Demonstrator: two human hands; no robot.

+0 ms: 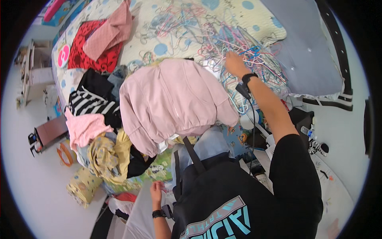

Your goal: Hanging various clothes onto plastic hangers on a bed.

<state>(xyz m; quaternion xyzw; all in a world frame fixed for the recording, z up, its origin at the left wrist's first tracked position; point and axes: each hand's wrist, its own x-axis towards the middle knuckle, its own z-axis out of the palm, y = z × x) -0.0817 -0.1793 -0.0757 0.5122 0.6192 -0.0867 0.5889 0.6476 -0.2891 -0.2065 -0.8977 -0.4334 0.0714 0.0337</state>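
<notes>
- Nearest, the left hand (156, 190) hangs low beside the black shirt (223, 195), well apart from the jacket; its fingers look loosely curled; whether they hold anything I cannot tell
- Just beyond the knees in pale trousers (215, 145), the pink jacket (169, 93) lies spread out, its sleeves to either side and its hem toward the person
- Left of it, a heap holds a yellow patterned garment (102, 157), a pale pink garment (85, 129) and a striped black-and-white garment (92, 104)
- Beyond the jacket's right shoulder, the right hand (235, 64) reaches into tangled, many-coloured hangers (258, 57); its fingers are bent; whether they grip one I cannot tell
- Farther, at the upper left, a pink cloth (109, 36) lies over a red-and-black patterned cloth (79, 47), both on the dotted bedsheet (135, 40)
</notes>
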